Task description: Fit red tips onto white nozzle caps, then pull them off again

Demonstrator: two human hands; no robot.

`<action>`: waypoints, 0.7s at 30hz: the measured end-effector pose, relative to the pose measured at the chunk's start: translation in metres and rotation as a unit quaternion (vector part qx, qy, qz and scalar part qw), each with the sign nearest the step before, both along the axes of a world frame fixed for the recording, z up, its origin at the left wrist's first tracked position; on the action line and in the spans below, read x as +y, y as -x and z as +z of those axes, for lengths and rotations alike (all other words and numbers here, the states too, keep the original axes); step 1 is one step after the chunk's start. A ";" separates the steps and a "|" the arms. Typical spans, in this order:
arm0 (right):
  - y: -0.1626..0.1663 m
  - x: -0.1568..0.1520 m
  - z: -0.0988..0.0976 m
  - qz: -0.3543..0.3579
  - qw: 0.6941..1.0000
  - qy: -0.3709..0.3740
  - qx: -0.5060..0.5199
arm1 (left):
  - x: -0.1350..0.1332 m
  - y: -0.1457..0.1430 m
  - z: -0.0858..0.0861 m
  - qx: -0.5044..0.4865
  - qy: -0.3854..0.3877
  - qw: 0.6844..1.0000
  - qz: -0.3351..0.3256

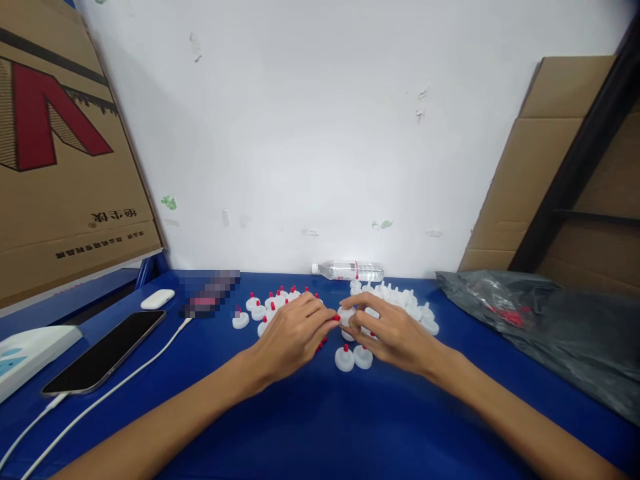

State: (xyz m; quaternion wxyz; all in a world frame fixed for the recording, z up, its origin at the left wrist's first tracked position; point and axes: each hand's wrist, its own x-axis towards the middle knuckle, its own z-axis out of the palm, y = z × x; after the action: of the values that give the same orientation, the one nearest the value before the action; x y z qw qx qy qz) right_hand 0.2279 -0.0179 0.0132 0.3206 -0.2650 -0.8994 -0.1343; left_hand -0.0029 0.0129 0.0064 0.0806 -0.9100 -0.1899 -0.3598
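Note:
Pinched between the fingertips of my left hand (299, 328) is a small red tip cap (337, 318). My right hand (393, 330) grips a white plastic nozzle cap (346, 315) on its side, its spout turned left against the red tip. Just below my hands stand two white caps with red tips, one of them a capped nozzle cap (345, 359). More red-tipped white caps (257, 310) are spread behind and left of my left hand. A few loose red tips (323, 343) show beneath it. White caps without red tips (410, 303) cluster behind my right hand.
A clear plastic bottle (353, 270) lies along the white wall. On the left are a phone (107, 350) with a white cable (115, 380), a white case (157, 299) and a pixelated item. A grey plastic bag (540, 333) covers the right side; cardboard (540, 153) leans behind.

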 end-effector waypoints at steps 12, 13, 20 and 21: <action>-0.030 0.027 0.001 -0.159 0.986 0.034 -0.029 | 0.010 0.008 -0.005 0.104 0.073 0.988 0.084; -0.033 0.029 -0.001 -0.165 0.985 0.041 -0.034 | 0.009 0.008 -0.005 0.109 0.076 0.988 0.084; -0.036 0.037 -0.010 -0.143 0.979 0.125 -0.074 | 0.004 0.006 -0.009 0.125 0.088 0.984 0.090; -0.036 0.037 -0.010 -0.140 0.977 0.138 -0.078 | 0.004 0.005 -0.010 0.127 0.090 0.984 0.091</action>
State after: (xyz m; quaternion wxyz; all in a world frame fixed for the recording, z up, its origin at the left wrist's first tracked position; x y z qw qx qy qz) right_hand 0.2637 0.0192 0.0030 0.1878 -0.4191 -0.8853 -0.0728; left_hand -0.0084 0.0166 -0.0036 0.0543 -0.9309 -0.2912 -0.2137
